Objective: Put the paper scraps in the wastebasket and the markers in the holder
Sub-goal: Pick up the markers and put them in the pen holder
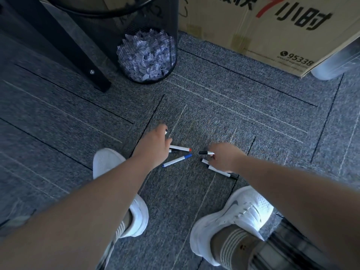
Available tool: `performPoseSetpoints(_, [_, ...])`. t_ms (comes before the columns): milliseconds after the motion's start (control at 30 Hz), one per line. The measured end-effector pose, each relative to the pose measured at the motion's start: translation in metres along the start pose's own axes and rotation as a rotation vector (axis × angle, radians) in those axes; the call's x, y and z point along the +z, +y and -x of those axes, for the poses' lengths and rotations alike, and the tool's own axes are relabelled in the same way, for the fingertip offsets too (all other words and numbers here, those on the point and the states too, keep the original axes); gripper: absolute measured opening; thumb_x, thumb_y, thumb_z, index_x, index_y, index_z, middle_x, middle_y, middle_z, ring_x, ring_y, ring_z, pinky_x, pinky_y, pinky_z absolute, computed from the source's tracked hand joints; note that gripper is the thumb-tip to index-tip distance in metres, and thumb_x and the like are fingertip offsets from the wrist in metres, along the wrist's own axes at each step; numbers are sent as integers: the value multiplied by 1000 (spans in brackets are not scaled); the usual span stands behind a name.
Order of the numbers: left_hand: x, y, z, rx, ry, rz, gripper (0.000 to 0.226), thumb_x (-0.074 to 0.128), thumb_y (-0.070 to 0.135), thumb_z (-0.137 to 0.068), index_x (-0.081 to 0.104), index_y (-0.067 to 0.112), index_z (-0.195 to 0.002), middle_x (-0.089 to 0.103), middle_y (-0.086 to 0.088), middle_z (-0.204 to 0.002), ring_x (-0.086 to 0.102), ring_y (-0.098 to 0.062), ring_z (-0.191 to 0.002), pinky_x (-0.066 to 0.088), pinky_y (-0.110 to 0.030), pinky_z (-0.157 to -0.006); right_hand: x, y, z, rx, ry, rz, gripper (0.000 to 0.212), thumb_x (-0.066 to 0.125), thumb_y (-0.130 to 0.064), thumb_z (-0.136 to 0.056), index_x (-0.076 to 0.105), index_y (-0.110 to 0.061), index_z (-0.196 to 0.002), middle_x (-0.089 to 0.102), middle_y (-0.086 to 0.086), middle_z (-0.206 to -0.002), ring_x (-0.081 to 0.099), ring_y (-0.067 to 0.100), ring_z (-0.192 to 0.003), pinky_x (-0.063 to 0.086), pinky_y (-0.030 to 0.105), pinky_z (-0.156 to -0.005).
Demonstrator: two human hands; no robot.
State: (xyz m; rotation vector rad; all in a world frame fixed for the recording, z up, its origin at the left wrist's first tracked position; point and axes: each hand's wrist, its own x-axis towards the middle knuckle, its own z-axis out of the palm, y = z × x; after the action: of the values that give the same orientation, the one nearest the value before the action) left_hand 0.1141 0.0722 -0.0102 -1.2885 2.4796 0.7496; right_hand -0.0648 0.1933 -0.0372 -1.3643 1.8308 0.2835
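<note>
Several white markers lie on the grey carpet between my feet. My left hand (155, 145) reaches down over a red-capped marker (180, 148) and a thin black-tipped one (174, 151); a white marker end shows at its fingers, so it seems to hold one. A blue-capped marker (177, 160) lies loose just below. My right hand (224, 157) curls around a black-capped marker (206, 152), with two more markers (222, 172) under it. The black mesh wastebasket (148, 55) stands beyond, holding crumpled paper scraps (145, 57). No holder is in view.
A black desk leg (78, 47) slants down left of the wastebasket. A large cardboard box (263, 28) stands at the back right, with a clear plastic container (335, 65) beside it. My white shoes (233, 215) flank the markers.
</note>
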Motion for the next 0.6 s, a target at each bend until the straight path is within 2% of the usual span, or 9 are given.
performPoseSetpoints(67, [2, -1, 1, 1, -31, -40, 30, 47, 22, -95, 45, 7, -120, 59, -9, -101, 54, -22, -84, 44, -33, -69, 3, -1, -2, -13, 3, 35, 27, 51, -25, -91, 55, -14, -115, 63, 3, -96, 59, 21, -85, 51, 32, -74])
performPoseSetpoints(133, [6, -4, 0, -6, -39, -67, 12, 49, 20, -94, 49, 9, -98, 56, -8, -95, 46, -18, -77, 37, -30, -65, 5, -2, -4, -7, 18, 53, 25, 52, -22, -91, 56, -14, -114, 62, 2, -95, 57, 20, -84, 49, 30, -70])
performPoseSetpoints(200, [11, -6, 1, -22, -43, -81, 17, 52, 19, -92, 41, 13, -81, 50, -4, -84, 43, -16, -71, 33, -28, -62, 7, -2, -6, 9, 26, 47, 22, 52, -19, -89, 56, -15, -110, 60, 1, -93, 57, 20, -84, 50, 30, -69])
performPoseSetpoints(267, [16, -9, 2, -11, -56, -84, 24, 55, 19, -91, 37, 14, -76, 41, 0, -78, 41, -17, -71, 32, -28, -62, 7, -1, -8, 11, 43, 35, 12, 53, -20, -87, 54, -17, -99, 56, 0, -85, 56, 21, -81, 49, 30, -64])
performPoseSetpoints(333, [22, -11, 3, 1, -62, -84, 24, 56, 20, -90, 37, 14, -78, 39, 1, -81, 41, -17, -72, 33, -29, -63, 4, -1, -7, 12, 86, 3, 9, 54, -23, -85, 47, -18, -88, 52, 0, -79, 55, 22, -78, 45, 30, -60])
performPoseSetpoints(433, [32, -15, 5, 11, -81, -109, 14, 57, 20, -90, 47, 11, -94, 48, -4, -96, 51, -22, -84, 41, -32, -66, -5, -1, -4, -3, 186, -73, 11, 48, -25, -89, 46, -14, -91, 53, 4, -77, 54, 23, -72, 45, 29, -57])
performPoseSetpoints(500, [38, -16, 5, 12, -84, -125, 22, 56, 16, -90, 48, 9, -110, 51, -8, -107, 55, -25, -94, 48, -36, -71, -10, -1, -3, -33, 242, -98, 12, 42, -23, -92, 48, -12, -91, 52, 5, -72, 52, 22, -66, 41, 27, -52])
performPoseSetpoints(600, [42, -14, 4, -11, -110, -151, 28, 57, 7, -87, 46, 6, -113, 51, -10, -111, 54, -27, -98, 46, -36, -73, -18, 0, 0, -59, 278, -107, 14, 39, -21, -94, 49, -12, -89, 54, 5, -71, 53, 22, -65, 45, 29, -54])
